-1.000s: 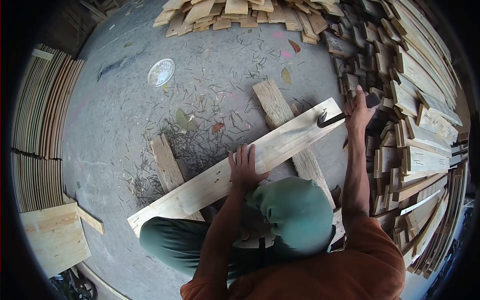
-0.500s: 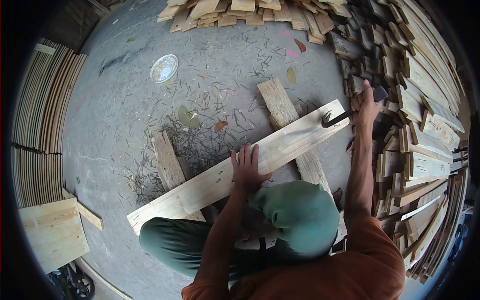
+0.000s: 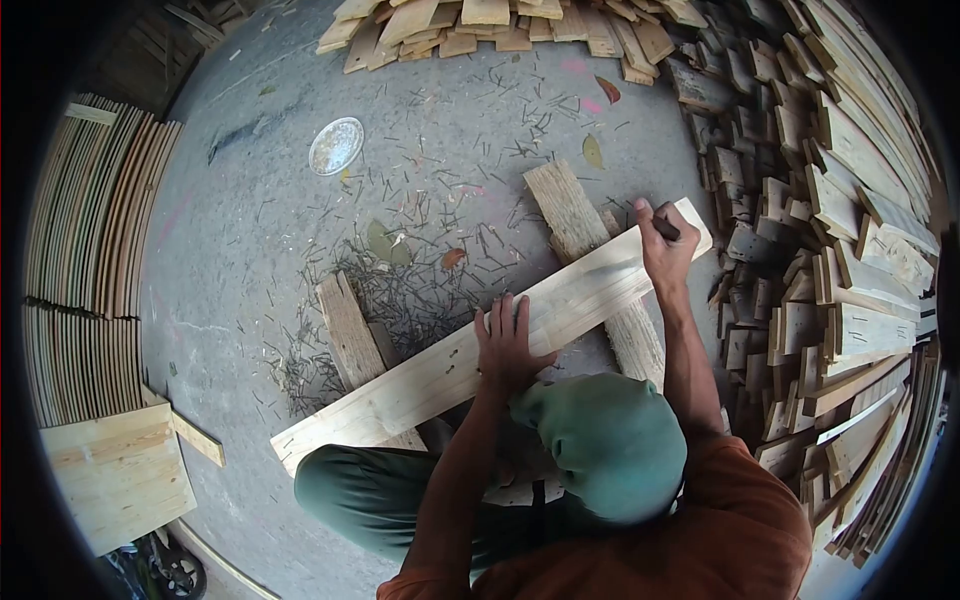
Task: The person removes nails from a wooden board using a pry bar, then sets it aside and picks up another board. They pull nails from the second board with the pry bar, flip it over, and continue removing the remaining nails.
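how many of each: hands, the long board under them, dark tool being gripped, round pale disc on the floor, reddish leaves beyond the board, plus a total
Hands: 2 (left hand, right hand)
Long board: 1
Dark tool: 1, mostly hidden
Round pale disc: 1
Reddish leaves: 2
Total: 7

Floor [image 3: 225, 260]: grey concrete, dark streak [image 3: 234, 142] far left
Left stacks [image 3: 85, 210]: boards in two tiers, pale panel [image 3: 120, 475] near
Right pile [image 3: 868, 330]: overlapping boards
Far pile [image 3: 486, 11]: pale planks
Light: soft, even
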`<control>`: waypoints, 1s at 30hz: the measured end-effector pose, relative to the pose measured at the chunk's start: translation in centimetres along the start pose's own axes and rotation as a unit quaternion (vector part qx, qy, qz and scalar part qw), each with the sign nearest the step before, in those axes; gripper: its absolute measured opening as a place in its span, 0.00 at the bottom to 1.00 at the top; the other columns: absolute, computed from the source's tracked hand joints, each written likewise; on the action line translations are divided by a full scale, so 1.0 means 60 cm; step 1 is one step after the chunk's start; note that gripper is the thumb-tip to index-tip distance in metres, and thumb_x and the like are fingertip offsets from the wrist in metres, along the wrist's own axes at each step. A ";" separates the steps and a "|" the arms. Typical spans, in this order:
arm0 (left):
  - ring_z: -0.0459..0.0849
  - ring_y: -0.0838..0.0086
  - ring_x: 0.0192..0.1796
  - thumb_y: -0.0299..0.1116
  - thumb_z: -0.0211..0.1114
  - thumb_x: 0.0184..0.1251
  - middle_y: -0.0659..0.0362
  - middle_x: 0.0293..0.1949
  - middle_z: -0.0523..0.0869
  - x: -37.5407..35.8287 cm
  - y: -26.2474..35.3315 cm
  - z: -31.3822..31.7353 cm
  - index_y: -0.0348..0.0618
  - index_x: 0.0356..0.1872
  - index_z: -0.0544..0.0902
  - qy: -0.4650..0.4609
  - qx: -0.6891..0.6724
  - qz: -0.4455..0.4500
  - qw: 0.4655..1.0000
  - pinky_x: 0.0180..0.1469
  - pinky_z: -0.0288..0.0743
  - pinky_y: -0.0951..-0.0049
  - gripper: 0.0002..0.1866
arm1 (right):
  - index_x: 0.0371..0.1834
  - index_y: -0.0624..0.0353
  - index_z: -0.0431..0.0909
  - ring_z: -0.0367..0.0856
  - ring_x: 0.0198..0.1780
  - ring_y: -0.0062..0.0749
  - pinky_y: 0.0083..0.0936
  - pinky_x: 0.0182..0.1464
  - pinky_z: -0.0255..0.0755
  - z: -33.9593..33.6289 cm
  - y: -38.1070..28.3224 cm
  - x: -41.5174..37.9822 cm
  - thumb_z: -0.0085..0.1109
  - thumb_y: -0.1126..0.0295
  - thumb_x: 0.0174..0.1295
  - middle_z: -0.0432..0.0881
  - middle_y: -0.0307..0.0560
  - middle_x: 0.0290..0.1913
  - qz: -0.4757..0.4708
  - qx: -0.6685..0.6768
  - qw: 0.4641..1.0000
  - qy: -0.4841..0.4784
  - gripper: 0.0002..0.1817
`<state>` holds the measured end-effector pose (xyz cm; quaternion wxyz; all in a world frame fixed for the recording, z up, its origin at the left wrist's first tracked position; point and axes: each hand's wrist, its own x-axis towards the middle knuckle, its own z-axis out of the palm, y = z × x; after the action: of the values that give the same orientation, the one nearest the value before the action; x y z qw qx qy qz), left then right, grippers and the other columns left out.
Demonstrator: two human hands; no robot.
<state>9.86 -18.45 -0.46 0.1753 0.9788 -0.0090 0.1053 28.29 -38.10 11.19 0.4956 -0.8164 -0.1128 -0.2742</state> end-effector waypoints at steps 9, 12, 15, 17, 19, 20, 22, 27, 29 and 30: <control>0.66 0.49 0.68 0.62 0.75 0.40 0.43 0.65 0.69 -0.003 -0.006 0.008 0.37 0.67 0.67 0.005 -0.005 0.002 1.000 0.70 0.52 0.35 0.54 | 0.19 0.49 0.61 0.51 0.10 0.14 0.20 0.13 0.48 -0.082 0.002 0.091 0.62 0.72 0.66 0.58 0.29 0.12 0.219 0.346 0.906 0.107 0.21; 0.66 0.50 0.69 0.62 0.75 0.39 0.43 0.65 0.69 -0.002 -0.005 0.007 0.37 0.68 0.67 0.004 -0.011 0.000 1.000 0.70 0.51 0.35 0.55 | 0.19 0.49 0.62 0.52 0.10 0.15 0.20 0.14 0.49 -0.076 0.006 0.105 0.62 0.72 0.67 0.59 0.29 0.12 0.208 0.334 0.911 0.124 0.20; 0.65 0.50 0.69 0.61 0.76 0.37 0.43 0.66 0.68 -0.002 -0.007 0.006 0.37 0.68 0.66 0.000 -0.012 -0.006 1.000 0.71 0.50 0.35 0.57 | 0.20 0.49 0.63 0.53 0.11 0.15 0.20 0.14 0.50 -0.074 0.018 0.120 0.63 0.71 0.66 0.60 0.29 0.13 0.193 0.296 0.926 0.134 0.20; 0.65 0.50 0.69 0.61 0.77 0.36 0.43 0.66 0.68 -0.005 -0.007 0.009 0.38 0.69 0.66 -0.003 -0.012 -0.010 1.000 0.71 0.50 0.35 0.57 | 0.19 0.50 0.64 0.55 0.11 0.15 0.21 0.14 0.50 -0.074 0.021 0.129 0.64 0.71 0.66 0.62 0.30 0.13 0.176 0.293 0.927 0.152 0.20; 0.65 0.50 0.69 0.61 0.77 0.36 0.44 0.66 0.68 -0.003 -0.010 0.011 0.38 0.69 0.66 -0.008 -0.010 -0.006 1.000 0.71 0.50 0.35 0.57 | 0.18 0.50 0.65 0.56 0.12 0.16 0.21 0.15 0.50 -0.053 0.023 0.111 0.64 0.70 0.65 0.64 0.30 0.14 0.166 0.240 0.944 0.154 0.21; 0.65 0.50 0.69 0.61 0.77 0.36 0.44 0.66 0.68 0.002 -0.011 0.011 0.38 0.69 0.66 -0.007 -0.011 -0.007 1.000 0.71 0.50 0.35 0.57 | 0.17 0.51 0.65 0.58 0.13 0.17 0.22 0.17 0.51 -0.034 0.023 0.098 0.65 0.70 0.65 0.65 0.31 0.14 0.153 0.184 0.959 0.154 0.21; 0.65 0.50 0.69 0.61 0.76 0.37 0.44 0.66 0.68 -0.002 -0.004 0.001 0.38 0.69 0.66 -0.015 -0.010 -0.006 1.000 0.71 0.50 0.35 0.57 | 0.16 0.59 0.65 0.58 0.19 0.17 0.24 0.20 0.56 0.062 -0.008 -0.009 0.68 0.68 0.64 0.64 0.39 0.12 -0.045 0.017 0.998 0.029 0.23; 0.65 0.50 0.69 0.61 0.75 0.39 0.43 0.66 0.68 0.001 -0.001 -0.004 0.38 0.69 0.66 0.002 0.002 0.006 1.000 0.70 0.50 0.36 0.56 | 0.18 0.61 0.66 0.58 0.20 0.16 0.24 0.20 0.59 0.046 -0.003 0.025 0.69 0.68 0.63 0.63 0.39 0.12 -0.034 0.011 0.999 -0.018 0.22; 0.65 0.50 0.69 0.61 0.74 0.40 0.43 0.66 0.68 -0.002 -0.006 0.004 0.38 0.69 0.66 -0.008 -0.001 -0.004 1.000 0.70 0.51 0.36 0.55 | 0.18 0.61 0.66 0.59 0.18 0.18 0.26 0.20 0.59 0.055 0.003 0.016 0.69 0.69 0.62 0.64 0.41 0.13 -0.024 0.026 0.999 0.013 0.22; 0.65 0.51 0.69 0.62 0.75 0.39 0.44 0.67 0.67 0.002 -0.012 0.006 0.39 0.70 0.65 -0.003 0.004 0.001 1.000 0.70 0.51 0.35 0.57 | 0.18 0.61 0.66 0.60 0.17 0.20 0.27 0.20 0.60 0.061 0.002 0.007 0.69 0.69 0.62 0.66 0.43 0.13 -0.012 0.042 0.998 0.044 0.21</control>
<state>10.09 -17.92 -1.03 0.1716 0.9797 -0.0105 0.1028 29.90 -35.02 10.03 0.5310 -0.7804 -0.1122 -0.3105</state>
